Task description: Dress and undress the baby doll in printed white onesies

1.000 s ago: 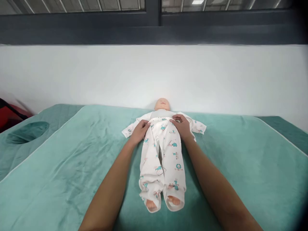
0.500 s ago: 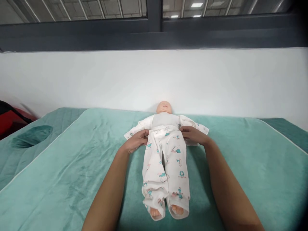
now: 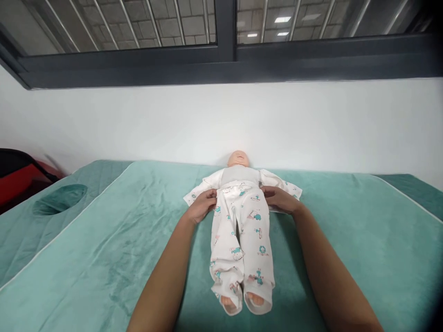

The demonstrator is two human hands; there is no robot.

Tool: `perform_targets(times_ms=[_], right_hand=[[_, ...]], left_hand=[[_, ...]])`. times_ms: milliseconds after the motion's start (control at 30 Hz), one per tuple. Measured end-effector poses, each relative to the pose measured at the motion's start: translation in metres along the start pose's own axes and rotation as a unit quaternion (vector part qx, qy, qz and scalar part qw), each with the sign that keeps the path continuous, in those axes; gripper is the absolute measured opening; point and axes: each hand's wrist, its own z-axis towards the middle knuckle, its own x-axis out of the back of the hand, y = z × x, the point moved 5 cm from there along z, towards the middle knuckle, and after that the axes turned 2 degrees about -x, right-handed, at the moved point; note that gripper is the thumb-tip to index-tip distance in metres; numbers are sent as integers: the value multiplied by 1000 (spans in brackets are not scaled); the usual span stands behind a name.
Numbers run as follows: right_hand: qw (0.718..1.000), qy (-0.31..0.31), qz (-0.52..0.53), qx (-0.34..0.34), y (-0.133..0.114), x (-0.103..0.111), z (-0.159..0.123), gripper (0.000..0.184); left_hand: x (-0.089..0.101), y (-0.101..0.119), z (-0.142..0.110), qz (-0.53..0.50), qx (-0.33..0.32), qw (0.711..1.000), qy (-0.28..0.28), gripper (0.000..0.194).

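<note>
A baby doll lies on its back, head toward the wall and feet toward me. It wears a white top with printed sleeves spread out to both sides, and white printed pants whose cuffs leave the toes showing. At the left side of the waistband, my left hand is closed on the pants' edge, fingers bent. My right hand grips the opposite side of the waistband, its fingertips partly hidden by the cloth and the hand itself.
The doll lies on a green bed cover with a pale piped edge. A quilted section with an oval hole is at the left, beside a red and black bag. A white wall and a dark window frame stand behind.
The view has tilted up slightly and shifted, so everything sits a little lower and more to the right. Both hands stay at the pants' waistband; the doll looks the same.
</note>
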Motion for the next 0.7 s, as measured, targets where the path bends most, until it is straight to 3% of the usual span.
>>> perform_targets(times_ms=[167, 300, 533, 700], right_hand=[[997, 44, -19, 66, 3, -5, 14, 32], [992, 110, -18, 66, 14, -1, 23, 41], [987, 137, 50, 67, 17, -3, 28, 39], [990, 113, -4, 88, 12, 3, 24, 27]], left_hand=[[0, -1, 4, 27, -64, 996, 49, 15], [-2, -2, 6, 39, -80, 994, 66, 18], [-7, -1, 9, 18, -99, 993, 63, 25], [-6, 3, 8, 66, -107, 989, 82, 22]])
